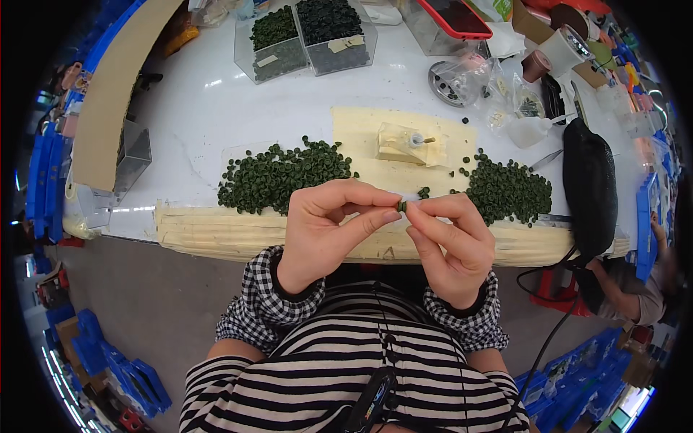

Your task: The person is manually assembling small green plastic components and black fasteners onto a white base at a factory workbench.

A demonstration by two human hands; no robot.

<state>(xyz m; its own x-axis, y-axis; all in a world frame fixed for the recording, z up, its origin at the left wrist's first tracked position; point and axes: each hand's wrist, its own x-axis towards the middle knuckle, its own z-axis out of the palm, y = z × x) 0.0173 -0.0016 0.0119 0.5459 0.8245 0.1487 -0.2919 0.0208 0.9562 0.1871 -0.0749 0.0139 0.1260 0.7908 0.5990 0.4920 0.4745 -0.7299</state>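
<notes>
Over the table's front edge, my left hand (321,229) pinches a small dark green round piece (401,206) between thumb and index finger. The index fingertip of my right hand (456,249) meets the same piece from the other side, its thumb just below. Both hands are closed at the fingertips. A wide heap of similar green round pieces (281,177) lies beyond my left hand, and a second heap (510,191) beyond my right. Between the heaps stands a tape-wrapped block (398,144) with a short peg on top. A few loose pieces (424,193) lie near my fingertips.
Two clear bins (338,54) of green and darker pieces stand at the back. A red-framed device (458,18), plastic bags (476,79) and a white squeeze bottle (525,132) are at the back right. A black padded object (590,187) stands right; a cardboard panel (119,101) rises left.
</notes>
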